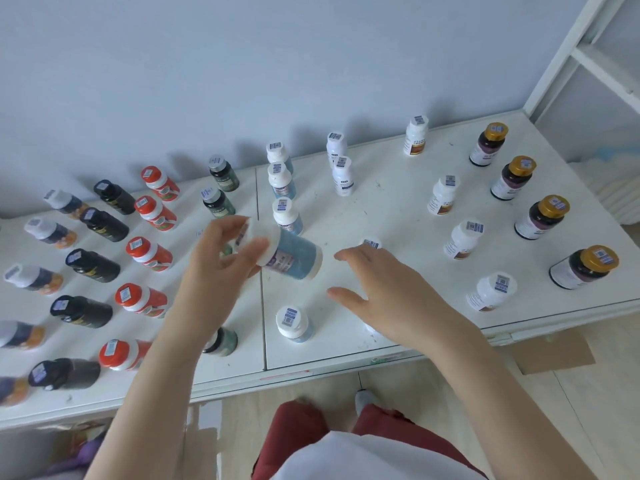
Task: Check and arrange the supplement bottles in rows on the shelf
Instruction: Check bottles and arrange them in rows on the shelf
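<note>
Centre of frame, left fingers [258, 249]: curled round the white cap end of the blue bottle [294, 258], thumb pressed on the shoulder just below the cap.
Left hand [221, 258]: holds that bottle clear of the shelf, tipped onto its side, base towards the right of the frame.
Right fingers [346, 254]: straight and spread, gripping nothing.
Right hand [388, 292]: hovers palm down, right of centre, over a white-capped bottle [371, 243] whose cap shows past the fingertips; whether they touch cannot be told.
Bottle in hand, location: in the air above a gap in the blue column [287, 216], between its rear bottles and the front bottle [292, 323].
Likely step: label check, then setting it upright in that gap.
Handling: looks like rigid plastic, probably light, with loose contents that may shift when tilted; the glossy label may be slippery.
Where to hold: round the body, or at the shoulder under the cap, for a steadier upright placement than the cap alone.
Risk: neighbours stand near, so a tilted base could knock one over.
Left half of frame: red-capped bottles [149, 252] and black bottles [91, 265] in columns.
Right half: brown-label white bottles [462, 239] and gold-capped bottles [542, 216].
Shelf [398, 202]: white, scuffed, against a pale wall [242, 64].
</note>
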